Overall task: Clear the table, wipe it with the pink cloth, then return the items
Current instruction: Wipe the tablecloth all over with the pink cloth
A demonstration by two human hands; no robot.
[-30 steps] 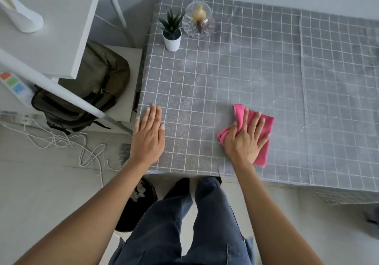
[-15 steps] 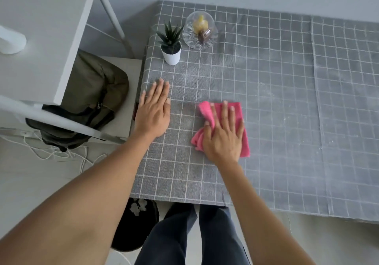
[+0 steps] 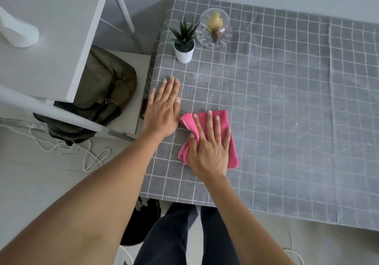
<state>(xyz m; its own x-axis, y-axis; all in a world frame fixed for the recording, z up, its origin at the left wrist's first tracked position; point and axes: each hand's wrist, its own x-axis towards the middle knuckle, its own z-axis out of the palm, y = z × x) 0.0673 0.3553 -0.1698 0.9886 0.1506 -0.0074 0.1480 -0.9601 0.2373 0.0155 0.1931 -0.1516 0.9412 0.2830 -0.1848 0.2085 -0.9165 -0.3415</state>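
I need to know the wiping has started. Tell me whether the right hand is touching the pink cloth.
Touching. The head view shows the right hand laid flat on the cloth, fingers spread, pressing it onto the table.

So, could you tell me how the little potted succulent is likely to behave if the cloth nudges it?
The potted succulent looks light, so a nudge would probably slide it on the checked tablecloth. Its white pot narrows toward the base under spreading leaves, so it may tip. The glass dome stands close beside it and could be knocked.

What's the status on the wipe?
Right hand flat on pink cloth. Left hand flat on grey checked tablecloth. White potted succulent, glass dome uncleared.
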